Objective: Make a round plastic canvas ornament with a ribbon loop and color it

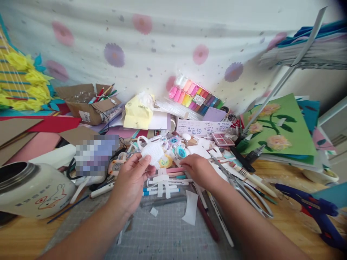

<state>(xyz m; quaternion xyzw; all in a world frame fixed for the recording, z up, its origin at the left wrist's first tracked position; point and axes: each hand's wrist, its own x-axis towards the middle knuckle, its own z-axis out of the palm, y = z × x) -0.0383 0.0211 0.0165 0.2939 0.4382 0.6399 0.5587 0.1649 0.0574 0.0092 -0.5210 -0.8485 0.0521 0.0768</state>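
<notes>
My left hand (132, 177) pinches a white, textured, rounded piece (152, 153) with a looped strip at its top left, held over the cluttered middle of the desk. To its right, my right hand (196, 168) reaches among small tape rolls, its fingers closed near a teal roll (181, 152); what they hold, if anything, is too small to make out. A yellow tape roll (165, 161) lies just behind the white piece. Below and between the hands are several markers (162, 190) with white paper strips across them.
Scissors (234, 180) and a blue glue gun (309, 202) lie at right. A large jar (35, 191) rests at left. Behind are a cardboard box (86, 110), coloured clay packs (197, 95) and a green flower picture (282, 130). A grey cutting mat (151, 238) is in front.
</notes>
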